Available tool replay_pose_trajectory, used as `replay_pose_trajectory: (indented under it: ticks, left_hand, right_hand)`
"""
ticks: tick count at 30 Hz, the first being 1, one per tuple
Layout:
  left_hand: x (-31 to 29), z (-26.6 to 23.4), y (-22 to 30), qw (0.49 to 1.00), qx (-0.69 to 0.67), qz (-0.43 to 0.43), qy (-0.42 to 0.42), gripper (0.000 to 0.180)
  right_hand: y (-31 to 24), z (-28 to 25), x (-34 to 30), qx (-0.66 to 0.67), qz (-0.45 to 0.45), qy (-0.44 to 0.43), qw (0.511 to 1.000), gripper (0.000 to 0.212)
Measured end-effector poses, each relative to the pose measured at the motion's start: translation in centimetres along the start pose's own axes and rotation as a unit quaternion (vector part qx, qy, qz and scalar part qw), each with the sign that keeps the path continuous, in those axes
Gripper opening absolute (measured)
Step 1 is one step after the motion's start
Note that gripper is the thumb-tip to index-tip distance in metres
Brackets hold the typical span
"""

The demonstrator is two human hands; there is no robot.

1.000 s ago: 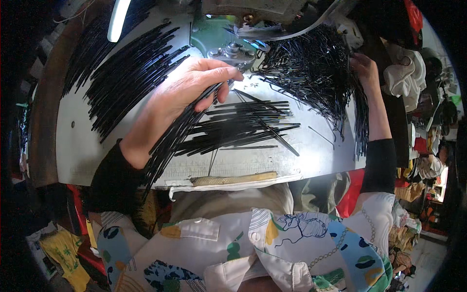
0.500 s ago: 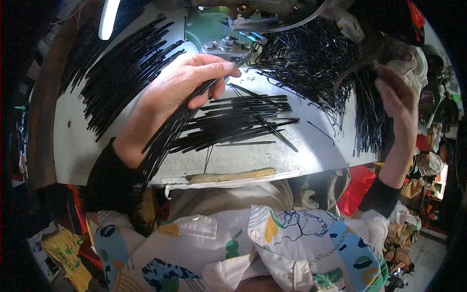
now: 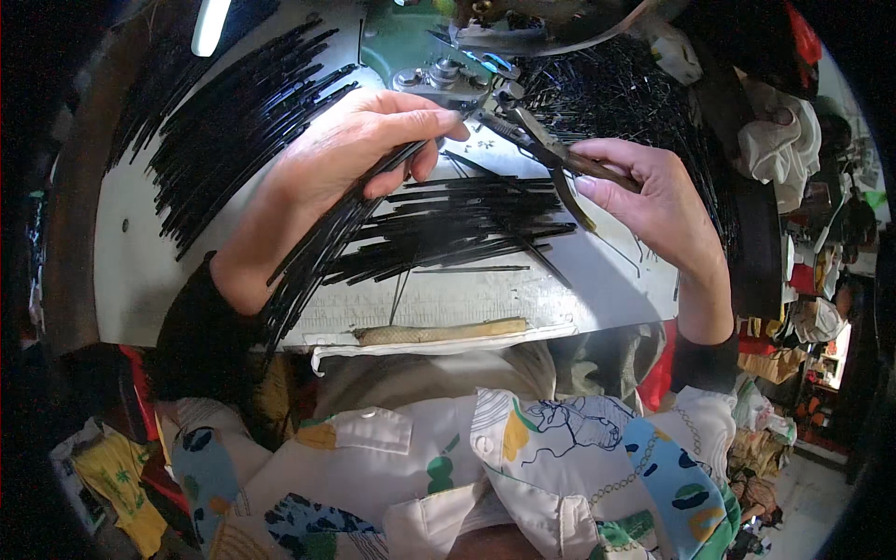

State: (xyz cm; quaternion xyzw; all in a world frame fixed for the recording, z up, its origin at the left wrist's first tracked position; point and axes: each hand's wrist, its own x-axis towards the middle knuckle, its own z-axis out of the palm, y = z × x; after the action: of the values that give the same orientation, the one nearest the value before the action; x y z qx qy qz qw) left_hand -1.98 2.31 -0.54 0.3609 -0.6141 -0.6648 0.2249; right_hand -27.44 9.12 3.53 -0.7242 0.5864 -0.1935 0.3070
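My left hand is closed round a bundle of thin black strips, which trails down along the forearm. Its thumb and forefinger pinch the strip ends near the middle of the table. My right hand grips a pair of pliers by the handles, with the jaws pointing left, close to my left fingertips. Whether the jaws touch a strip end is too small to tell. Below the hands lies a loose stack of black strips on the white tabletop.
More black strips cover the table's left side. A tangled heap of thin black pieces lies at the back right. A green machine base with a metal fitting stands at the back. A rolled tan strip lies along the front edge.
My right hand has swung from the far right in to the middle, bringing the pliers to my left fingertips. The left hand has barely moved and still holds the bundle.
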Motion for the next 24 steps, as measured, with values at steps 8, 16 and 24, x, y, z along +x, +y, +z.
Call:
replay_pose_trajectory:
  ticks: [8,16,24]
  left_hand:
    - [0.04,0.16,0.05,1.000,0.010,-0.009,0.011,0.032]
    - [-0.15,0.21,-0.02,1.000,0.006,-0.004,0.012,0.032]
    - [-0.14,0.14,0.07,1.000,0.020,-0.001,0.006,0.033]
  right_hand:
    - [0.09,0.51,0.51,0.034,-0.018,-0.003,0.999,0.028]
    - [0.24,0.75,0.57,0.038,-0.021,-0.005,0.999,0.028]
    - [0.04,0.63,0.68,0.014,0.007,-0.024,1.000,0.028]
